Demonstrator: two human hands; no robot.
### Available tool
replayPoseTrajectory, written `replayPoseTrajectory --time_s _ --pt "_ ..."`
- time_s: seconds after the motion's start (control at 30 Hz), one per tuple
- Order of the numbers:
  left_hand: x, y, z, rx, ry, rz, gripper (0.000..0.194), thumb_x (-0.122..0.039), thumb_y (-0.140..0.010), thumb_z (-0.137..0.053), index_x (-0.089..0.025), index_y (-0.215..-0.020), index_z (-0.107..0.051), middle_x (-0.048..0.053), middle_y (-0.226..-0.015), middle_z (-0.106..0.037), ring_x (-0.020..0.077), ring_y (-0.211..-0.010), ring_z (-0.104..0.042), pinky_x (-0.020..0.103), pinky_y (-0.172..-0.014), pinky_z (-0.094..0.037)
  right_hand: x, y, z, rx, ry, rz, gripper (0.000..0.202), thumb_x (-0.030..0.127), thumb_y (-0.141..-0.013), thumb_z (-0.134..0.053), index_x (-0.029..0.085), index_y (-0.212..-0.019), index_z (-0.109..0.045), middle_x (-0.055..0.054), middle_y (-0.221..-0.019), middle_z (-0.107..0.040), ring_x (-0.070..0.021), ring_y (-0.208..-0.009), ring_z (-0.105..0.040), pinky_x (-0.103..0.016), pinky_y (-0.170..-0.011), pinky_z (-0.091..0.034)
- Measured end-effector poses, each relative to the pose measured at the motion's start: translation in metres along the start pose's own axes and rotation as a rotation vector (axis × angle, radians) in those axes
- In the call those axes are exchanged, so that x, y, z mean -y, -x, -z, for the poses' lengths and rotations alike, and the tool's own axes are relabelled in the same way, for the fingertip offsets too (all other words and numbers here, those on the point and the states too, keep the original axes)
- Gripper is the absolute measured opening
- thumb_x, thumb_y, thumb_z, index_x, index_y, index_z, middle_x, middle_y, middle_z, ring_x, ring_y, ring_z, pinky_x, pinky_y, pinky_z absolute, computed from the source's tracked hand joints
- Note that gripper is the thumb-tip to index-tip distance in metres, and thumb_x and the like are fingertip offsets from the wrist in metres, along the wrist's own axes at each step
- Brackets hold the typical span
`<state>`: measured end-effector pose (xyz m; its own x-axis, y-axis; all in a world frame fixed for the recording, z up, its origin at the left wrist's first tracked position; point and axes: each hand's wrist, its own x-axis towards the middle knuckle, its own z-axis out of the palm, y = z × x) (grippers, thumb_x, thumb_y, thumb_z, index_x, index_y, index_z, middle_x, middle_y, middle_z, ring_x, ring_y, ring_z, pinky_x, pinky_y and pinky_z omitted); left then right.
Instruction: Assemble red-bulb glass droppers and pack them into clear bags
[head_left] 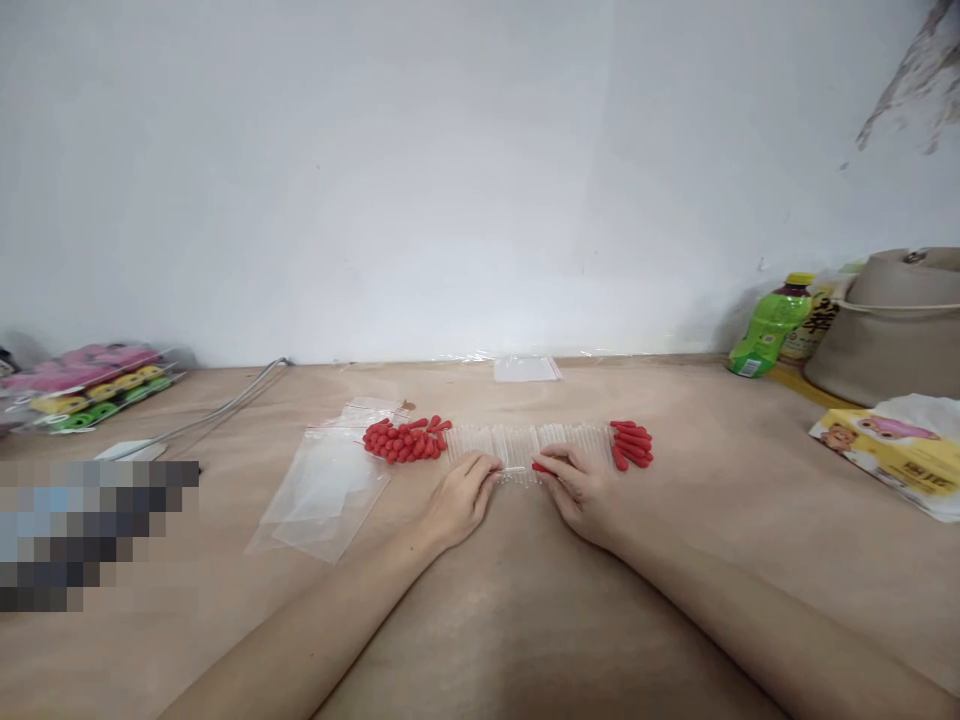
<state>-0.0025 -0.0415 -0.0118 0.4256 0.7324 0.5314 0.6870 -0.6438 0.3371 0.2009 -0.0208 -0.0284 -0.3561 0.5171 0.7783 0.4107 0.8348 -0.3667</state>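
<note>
A clear stick [514, 469], likely light, best end-held, is pinched by left fingers [487, 464]; a red bulb [538, 467] by right fingers [558, 467].

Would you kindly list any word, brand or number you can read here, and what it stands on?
No text can be read with certainty.
Yellow-and-white packet: large characters, too blurred to read.
Yellow package behind the bottle: dark characters, partly hidden, unclear.
Green bottle: print too small.
Red pieces: no lettering visible.

two bulb piles [399, 441] flank the tubes [517, 443] (bags [322, 490] leftmost).
</note>
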Motion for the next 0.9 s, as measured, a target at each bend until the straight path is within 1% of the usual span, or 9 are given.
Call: replayPoseTrajectory --time_s 0.07,0.13,0.2,0.37,0.5,0.57,0.7,0.9 --pt "0.0002 0.0004 0.0007 0.013 0.000 -0.007 0.014 -0.017 -0.088 -0.036 -0.017 -0.092 -0.050 0.004 -0.086 -0.055 0.0147 -0.082 -0.051 0.027 -0.074 -0.043 0.0005 0.0004 0.0007 0.049 0.025 0.030 0.024 0.017 -0.082 -0.046 0.023 -0.102 -0.057 -0.007 -0.089 -0.057 -0.0174 -0.080 -0.054 -0.031 -0.068 -0.047" --pt "0.0002 0.0001 0.0012 0.019 -0.004 -0.012 0.014 -0.017 -0.088 -0.037 -0.016 -0.092 -0.050 0.004 -0.086 -0.056 0.0148 -0.082 -0.051 0.027 -0.074 -0.042 -0.0003 0.0002 0.0009 0.072 0.067 0.011 0.020 0.019 -0.081 -0.048 0.023 -0.097 -0.059 -0.006 -0.084 -0.058 -0.0177 -0.076 -0.053 -0.032 -0.066 -0.046" --pt "-0.0004 -0.0010 0.0015 0.022 -0.013 -0.021 0.015 -0.017 -0.088 -0.037 -0.016 -0.092 -0.051 0.004 -0.086 -0.057 0.0152 -0.082 -0.051 0.027 -0.075 -0.042 -0.0015 -0.0002 0.0012 0.085 0.093 -0.009 0.017 0.020 -0.081 -0.047 0.022 -0.094 -0.060 -0.006 -0.082 -0.058 -0.0181 -0.076 -0.053 -0.033 -0.067 -0.044" --pt "-0.0026 -0.0037 0.0020 0.033 -0.010 -0.052 0.016 -0.018 -0.089 -0.037 -0.017 -0.092 -0.053 0.004 -0.086 -0.059 0.0164 -0.084 -0.051 0.029 -0.076 -0.042 -0.0020 -0.0012 0.0039 0.150 0.104 0.004 0.015 0.020 -0.082 -0.047 0.021 -0.092 -0.058 -0.005 -0.084 -0.060 -0.0186 -0.080 -0.054 -0.034 -0.071 -0.042" --pt "-0.0024 -0.0041 0.0022 0.034 0.006 -0.049 0.018 -0.019 -0.089 -0.036 -0.017 -0.094 -0.053 0.004 -0.087 -0.059 0.0168 -0.085 -0.051 0.030 -0.077 -0.042 -0.0016 -0.0016 0.0055 0.189 0.092 -0.026 0.014 0.018 -0.082 -0.044 0.020 -0.089 -0.057 -0.005 -0.081 -0.061 -0.0181 -0.078 -0.055 -0.033 -0.071 -0.041" --pt "-0.0016 -0.0041 0.0021 0.032 0.009 -0.047 0.019 -0.019 -0.089 -0.036 -0.017 -0.094 -0.054 0.004 -0.087 -0.059 0.0168 -0.086 -0.051 0.031 -0.078 -0.042 -0.0026 -0.0012 0.0050 0.194 0.082 -0.023 0.017 0.019 -0.083 -0.043 0.021 -0.093 -0.057 -0.005 -0.081 -0.062 -0.0180 -0.077 -0.056 -0.033 -0.070 -0.041" --pt "0.0001 -0.0039 0.0016 0.028 0.001 -0.056 0.018 -0.019 -0.089 -0.037 -0.017 -0.094 -0.054 0.004 -0.086 -0.060 0.0169 -0.085 -0.052 0.031 -0.077 -0.043 -0.0048 -0.0005 0.0032 0.183 0.035 -0.005 0.026 0.021 -0.085 -0.040 0.023 -0.107 -0.054 -0.006 -0.086 -0.062 -0.0174 -0.078 -0.056 -0.032 -0.070 -0.044" --pt "0.0029 -0.0031 0.0020 0.015 0.001 -0.052 0.018 -0.019 -0.088 -0.038 -0.017 -0.093 -0.055 0.004 -0.085 -0.060 0.0160 -0.083 -0.053 0.029 -0.075 -0.043 -0.0002 -0.0033 0.0047 0.163 -0.050 -0.062 0.021 0.021 -0.085 -0.042 0.022 -0.099 -0.058 -0.006 -0.088 -0.058 -0.0158 -0.078 -0.056 -0.030 -0.070 -0.047"
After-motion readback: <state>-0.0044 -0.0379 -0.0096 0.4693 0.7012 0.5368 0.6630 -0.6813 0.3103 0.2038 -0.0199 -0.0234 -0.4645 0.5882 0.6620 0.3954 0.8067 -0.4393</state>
